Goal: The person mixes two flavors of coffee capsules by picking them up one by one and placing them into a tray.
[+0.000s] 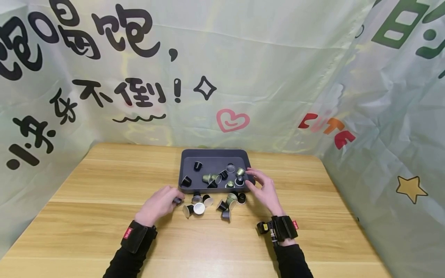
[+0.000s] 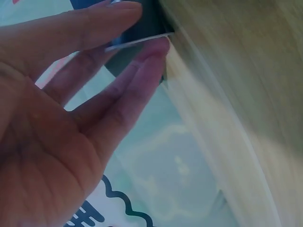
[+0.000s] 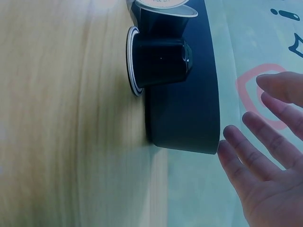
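Note:
My left hand (image 1: 160, 204) is just left of the dark grey tray (image 1: 215, 153), pinching a dark coffee capsule (image 1: 177, 200) between thumb and fingers. The left wrist view shows that capsule's thin silver rim (image 2: 142, 41) at the fingertips. Over the tray's right edge is my right hand (image 1: 265, 189), its fingers apart and holding nothing. Those fingertips are close by a pale green capsule (image 1: 240, 172) and a black capsule (image 1: 239, 180) inside the tray. Several more capsules lie scattered in it, such as a black one (image 1: 197, 166) toward the back left.
In front of the tray, loose capsules lie on the wooden table (image 1: 194, 247) in two clusters, one around a white-lidded capsule (image 1: 199, 209), the other around a purple-grey one (image 1: 226, 215). Printed fabric (image 1: 271, 85) hangs behind the table and along its sides.

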Tool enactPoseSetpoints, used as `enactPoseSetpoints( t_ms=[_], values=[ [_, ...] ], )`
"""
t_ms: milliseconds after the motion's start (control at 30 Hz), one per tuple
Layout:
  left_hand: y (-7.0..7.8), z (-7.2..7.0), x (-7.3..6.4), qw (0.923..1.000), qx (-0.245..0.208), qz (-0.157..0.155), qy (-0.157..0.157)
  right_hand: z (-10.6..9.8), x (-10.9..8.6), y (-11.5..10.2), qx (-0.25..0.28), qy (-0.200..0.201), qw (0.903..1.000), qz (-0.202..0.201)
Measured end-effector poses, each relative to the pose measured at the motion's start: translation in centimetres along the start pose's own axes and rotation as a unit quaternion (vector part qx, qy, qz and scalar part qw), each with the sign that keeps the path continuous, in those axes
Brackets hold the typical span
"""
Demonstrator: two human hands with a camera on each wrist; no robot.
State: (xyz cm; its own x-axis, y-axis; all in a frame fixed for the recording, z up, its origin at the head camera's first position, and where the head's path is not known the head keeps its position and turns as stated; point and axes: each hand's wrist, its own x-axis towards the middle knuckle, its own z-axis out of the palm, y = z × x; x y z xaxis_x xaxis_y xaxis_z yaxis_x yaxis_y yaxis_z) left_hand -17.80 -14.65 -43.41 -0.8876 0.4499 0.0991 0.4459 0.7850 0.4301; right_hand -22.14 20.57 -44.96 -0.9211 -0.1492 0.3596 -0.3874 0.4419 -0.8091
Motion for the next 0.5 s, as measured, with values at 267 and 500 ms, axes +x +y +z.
enactPoseSetpoints(
  t_ms=[267,500],
  values=[
    [-0.40,0.25,-0.08,0.9998,0.013,-0.013,-0.001,0.01,-0.04,0.04,0.003,-0.001,1.0000,-0.006],
    [-0.60,0.07,-0.30,0.9994,-0.010,-0.032,-0.007,-0.09,0.00,0.05,0.005,0.000,1.0000,-0.001]
  ],
)
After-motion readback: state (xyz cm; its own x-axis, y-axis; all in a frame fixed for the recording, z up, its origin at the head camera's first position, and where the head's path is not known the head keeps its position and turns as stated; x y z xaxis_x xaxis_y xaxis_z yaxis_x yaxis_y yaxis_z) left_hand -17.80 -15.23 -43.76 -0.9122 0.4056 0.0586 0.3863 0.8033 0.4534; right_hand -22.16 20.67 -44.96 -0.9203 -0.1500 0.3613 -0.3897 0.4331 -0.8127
